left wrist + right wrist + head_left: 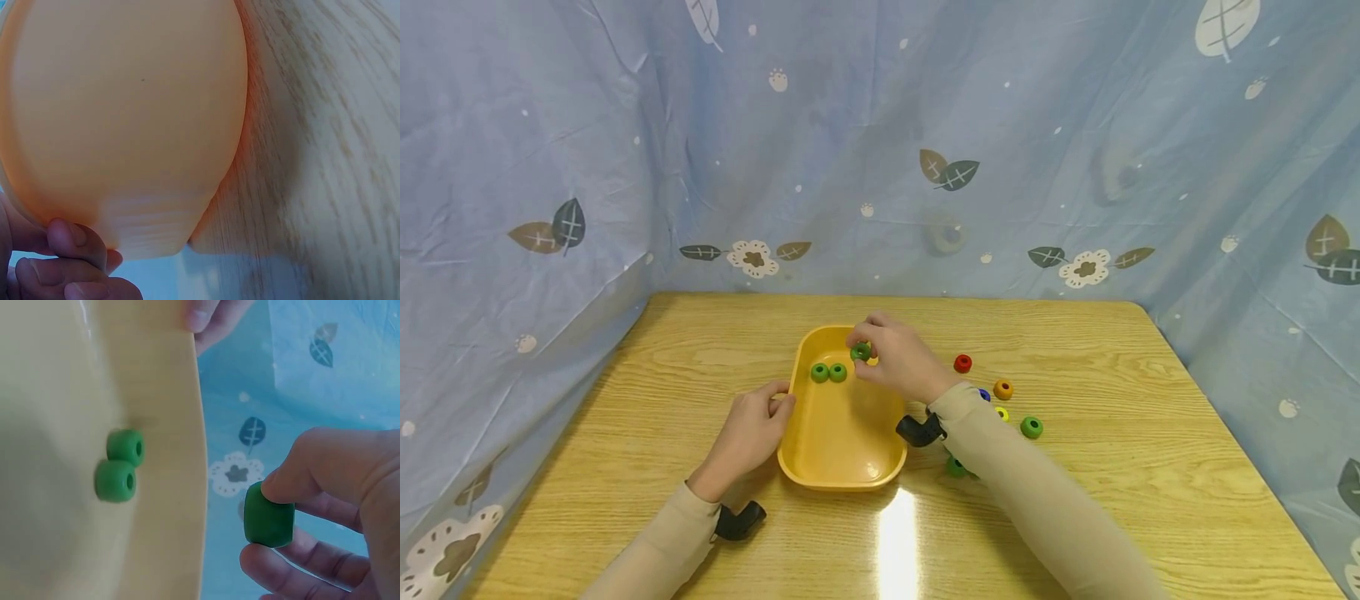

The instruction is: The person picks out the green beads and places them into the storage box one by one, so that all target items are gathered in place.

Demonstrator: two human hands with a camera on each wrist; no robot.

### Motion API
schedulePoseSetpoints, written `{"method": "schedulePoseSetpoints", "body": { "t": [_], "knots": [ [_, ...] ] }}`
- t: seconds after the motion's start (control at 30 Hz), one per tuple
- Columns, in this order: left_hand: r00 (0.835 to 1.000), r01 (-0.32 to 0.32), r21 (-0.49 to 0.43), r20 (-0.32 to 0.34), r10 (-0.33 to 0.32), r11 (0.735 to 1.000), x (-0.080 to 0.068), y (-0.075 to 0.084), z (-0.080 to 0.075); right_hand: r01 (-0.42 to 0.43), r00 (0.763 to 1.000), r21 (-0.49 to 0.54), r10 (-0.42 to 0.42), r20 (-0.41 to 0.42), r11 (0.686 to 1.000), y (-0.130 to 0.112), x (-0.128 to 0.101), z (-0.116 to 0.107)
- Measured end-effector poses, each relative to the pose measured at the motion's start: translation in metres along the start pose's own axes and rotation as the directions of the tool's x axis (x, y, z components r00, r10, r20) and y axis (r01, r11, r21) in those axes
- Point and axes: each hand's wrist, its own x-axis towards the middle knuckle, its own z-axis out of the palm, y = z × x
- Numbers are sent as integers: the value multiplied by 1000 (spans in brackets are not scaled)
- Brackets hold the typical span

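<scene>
A yellow tray point(842, 433) lies on the wooden table with two green beads point(829, 372) side by side near its left wall. My left hand point(752, 429) holds the tray's left rim, its fingers bent at the edge in the left wrist view. Over the tray's far right part, my right hand point(898, 358) pinches another green bead point(861, 352) between thumb and fingers. The right wrist view shows this barrel-shaped bead point(269, 515) raised above the rim, apart from the two green beads point(120, 464) inside.
Right of the tray, loose beads lie on the table: red point(962, 363), orange point(1003, 389), blue point(983, 394), yellow point(1002, 413) and green point(1032, 427). The right sleeve partly covers more green ones point(956, 467). A blue patterned curtain point(865, 167) hangs behind.
</scene>
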Motion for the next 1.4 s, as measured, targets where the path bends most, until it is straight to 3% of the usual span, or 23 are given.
{"method": "schedulePoseSetpoints", "body": {
  "t": [0.6,1.4],
  "knots": [
    [1000,-12,-18,19,12,1000,0,1,-1,-27,983,42,19,182,999,-13,34,33],
    [999,-17,-30,32,18,999,-1,1,-1,-75,944,-77,96,315,994,-20,49,68]
  ]
}}
